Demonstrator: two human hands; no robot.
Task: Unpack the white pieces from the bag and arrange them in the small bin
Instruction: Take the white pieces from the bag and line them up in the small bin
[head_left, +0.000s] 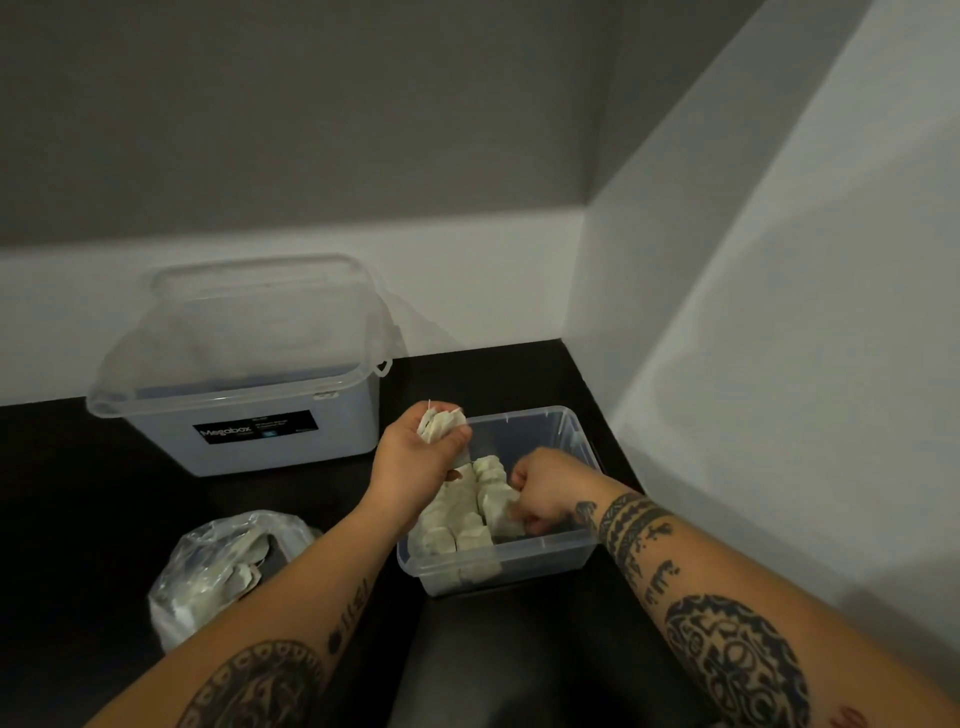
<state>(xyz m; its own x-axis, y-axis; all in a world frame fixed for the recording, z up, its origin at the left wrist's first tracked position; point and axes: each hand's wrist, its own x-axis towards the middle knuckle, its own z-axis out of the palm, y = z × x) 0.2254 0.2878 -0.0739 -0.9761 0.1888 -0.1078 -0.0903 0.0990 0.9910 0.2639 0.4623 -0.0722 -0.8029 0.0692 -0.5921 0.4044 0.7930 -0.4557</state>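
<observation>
The small clear bin (550, 553) stands on the dark table near the right wall. Several white pieces (460, 519) are packed in rows along its left side. My left hand (415, 457) hovers over the bin's left rim and grips a bunch of white pieces (439, 423). My right hand (543, 491) is down inside the bin, fingers curled round a white piece (498, 506) beside the rows. The crumpled clear plastic bag (223, 566) lies to the left, with more white pieces inside it.
A large clear lidded storage box (249, 395) with a black label stands at the back left against the wall. The wall corner closes off the right side just beyond the bin. A dark raised surface (519, 660) lies in front of the bin.
</observation>
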